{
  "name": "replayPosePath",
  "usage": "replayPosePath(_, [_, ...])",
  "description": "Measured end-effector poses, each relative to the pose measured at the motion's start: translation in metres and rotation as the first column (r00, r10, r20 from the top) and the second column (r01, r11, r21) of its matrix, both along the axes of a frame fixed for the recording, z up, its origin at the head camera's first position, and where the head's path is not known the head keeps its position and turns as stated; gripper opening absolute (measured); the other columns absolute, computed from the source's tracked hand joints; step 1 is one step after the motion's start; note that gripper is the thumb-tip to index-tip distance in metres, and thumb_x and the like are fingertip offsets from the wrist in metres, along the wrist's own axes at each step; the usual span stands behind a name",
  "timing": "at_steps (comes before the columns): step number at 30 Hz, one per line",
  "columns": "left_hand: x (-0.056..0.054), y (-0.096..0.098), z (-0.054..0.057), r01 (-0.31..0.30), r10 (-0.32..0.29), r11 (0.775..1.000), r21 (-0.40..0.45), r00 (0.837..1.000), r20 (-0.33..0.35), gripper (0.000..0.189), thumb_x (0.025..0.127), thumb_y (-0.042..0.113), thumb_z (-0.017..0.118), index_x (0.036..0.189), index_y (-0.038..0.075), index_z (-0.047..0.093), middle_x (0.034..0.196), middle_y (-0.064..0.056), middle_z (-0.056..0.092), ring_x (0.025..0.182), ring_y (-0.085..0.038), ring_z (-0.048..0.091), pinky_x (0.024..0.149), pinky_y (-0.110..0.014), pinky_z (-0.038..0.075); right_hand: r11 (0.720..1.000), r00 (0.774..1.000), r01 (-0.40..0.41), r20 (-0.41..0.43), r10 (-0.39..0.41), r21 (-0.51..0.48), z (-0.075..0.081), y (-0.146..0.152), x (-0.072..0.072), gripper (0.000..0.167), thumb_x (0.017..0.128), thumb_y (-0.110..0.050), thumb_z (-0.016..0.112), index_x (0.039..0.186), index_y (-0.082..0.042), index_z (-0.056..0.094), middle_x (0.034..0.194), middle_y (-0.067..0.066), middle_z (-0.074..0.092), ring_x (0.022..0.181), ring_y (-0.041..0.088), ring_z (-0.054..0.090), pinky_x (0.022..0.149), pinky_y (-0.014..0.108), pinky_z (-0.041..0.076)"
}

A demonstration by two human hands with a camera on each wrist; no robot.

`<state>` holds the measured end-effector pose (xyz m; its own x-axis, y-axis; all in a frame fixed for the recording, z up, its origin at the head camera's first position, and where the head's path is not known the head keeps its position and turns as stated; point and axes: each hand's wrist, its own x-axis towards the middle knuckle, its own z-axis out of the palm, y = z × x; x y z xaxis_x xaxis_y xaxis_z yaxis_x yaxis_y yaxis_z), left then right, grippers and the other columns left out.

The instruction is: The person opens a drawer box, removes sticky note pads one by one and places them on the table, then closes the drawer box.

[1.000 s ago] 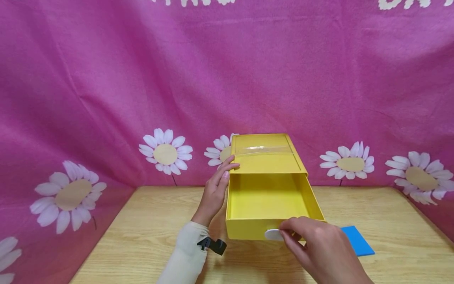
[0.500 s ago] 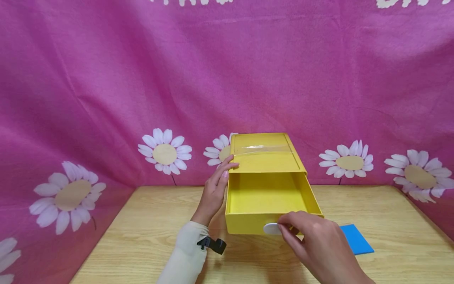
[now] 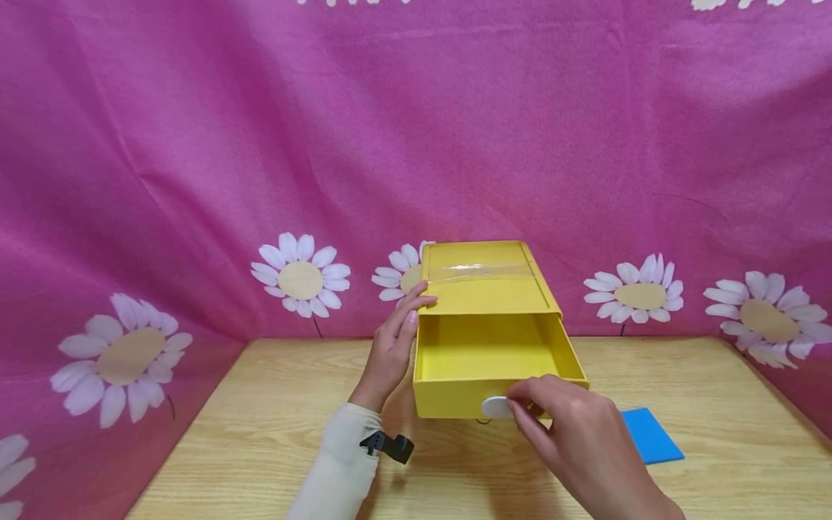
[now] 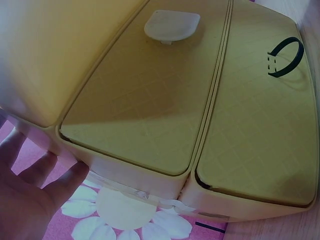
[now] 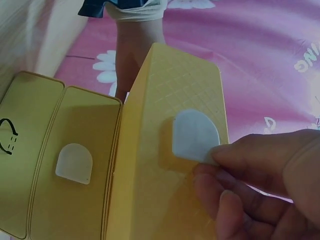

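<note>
A yellow drawer box (image 3: 481,295) stands on the table, its top drawer (image 3: 448,399) pulled partway out; no items show inside. My right hand (image 3: 581,437) pinches the white tab handle (image 5: 195,135) on that drawer's front between thumb and index finger. At the box's left side, my left hand (image 3: 390,350) rests against the wall with fairly straight fingers, fingertips reaching the top edge. In the left wrist view, two lower drawers are closed. One has a white tab handle (image 4: 172,26), the other a black loop handle (image 4: 300,52).
A flat blue piece (image 3: 652,435) lies on the wooden table (image 3: 273,433), right of the box and partly behind my right hand. Close behind the box hangs a pink cloth (image 3: 455,130) with printed daisies. A black wrist mount (image 3: 393,448) sits on my left sleeve.
The top drawer has slid a little way into the box, my right hand moving forward with its tab. The black loop's edge now shows below it. My left hand keeps its place on the box.
</note>
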<state>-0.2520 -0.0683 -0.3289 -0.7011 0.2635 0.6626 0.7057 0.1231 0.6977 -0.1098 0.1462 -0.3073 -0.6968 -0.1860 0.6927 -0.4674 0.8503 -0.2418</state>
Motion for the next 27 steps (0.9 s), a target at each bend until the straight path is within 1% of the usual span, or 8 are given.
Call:
replayPosePath(6, [-0.001,-0.002,0.002,-0.002,0.002,1.0,-0.007,1.0,0.007,0.033,0.103,0.008,0.037,0.128,0.001,0.057,0.149,-0.012,0.041,0.142,-0.02,0.031,0.113,-0.036,0.029,0.999,1.0,-0.026,-0.011,0.025,-0.03,-0.002,-0.001,-0.004,0.023,0.073,-0.009,0.082,0.086,-0.023,0.069,0.076,-0.02,0.059,0.062,-0.004,0.047,0.052,0.015,0.044])
replayPosePath(10, [-0.003,-0.003,0.001,-0.005,0.005,1.0,-0.008,1.0,-0.007,0.033,0.103,0.008,0.037,0.128,0.001,0.057,0.149,-0.012,0.042,0.141,-0.02,0.032,0.113,-0.035,0.029,0.999,1.0,-0.03,-0.011,0.029,-0.044,-0.004,-0.002,-0.007,0.024,0.074,-0.008,0.082,0.087,-0.022,0.068,0.077,-0.018,0.058,0.064,-0.003,0.048,0.053,0.015,0.045])
replayPosePath(13, [-0.004,-0.002,0.0,0.002,-0.002,1.0,0.002,1.0,-0.021,0.032,0.103,0.006,0.037,0.127,0.0,0.058,0.148,-0.014,0.042,0.141,-0.021,0.032,0.113,-0.037,0.029,0.999,1.0,-0.026,-0.012,0.026,-0.047,-0.005,-0.003,-0.011,0.023,0.074,-0.007,0.081,0.087,-0.021,0.068,0.077,-0.017,0.058,0.066,-0.002,0.05,0.054,0.015,0.047])
replayPosePath(17, [-0.005,-0.001,-0.001,0.01,-0.01,1.0,0.011,1.0,-0.027,0.032,0.103,0.005,0.036,0.126,-0.001,0.058,0.148,-0.015,0.042,0.141,-0.023,0.033,0.113,-0.04,0.03,0.999,1.0,-0.018,-0.011,0.018,-0.043,-0.006,-0.003,-0.017,0.021,0.075,-0.008,0.081,0.088,-0.019,0.068,0.078,-0.014,0.059,0.069,-0.001,0.053,0.057,0.018,0.05])
replayPosePath(22, [-0.005,-0.001,-0.001,0.007,-0.006,1.0,0.014,1.0,-0.027,0.032,0.103,0.005,0.036,0.126,0.0,0.058,0.148,-0.015,0.043,0.141,-0.024,0.033,0.113,-0.04,0.03,0.999,1.0,-0.01,0.001,0.01,-0.044,-0.007,-0.004,-0.024,0.021,0.076,-0.008,0.081,0.089,-0.018,0.068,0.079,-0.012,0.06,0.071,0.0,0.055,0.061,0.022,0.054])
replayPosePath(27, [-0.004,-0.001,-0.003,0.013,-0.013,1.0,0.022,1.0,-0.016,0.032,0.103,0.006,0.036,0.127,0.0,0.058,0.148,-0.013,0.043,0.141,-0.021,0.033,0.113,-0.037,0.029,0.999,0.999,-0.012,-0.041,0.01,-0.044,-0.008,-0.007,-0.033,0.02,0.075,-0.006,0.081,0.088,-0.015,0.068,0.079,-0.009,0.063,0.071,0.003,0.058,0.062,0.026,0.055])
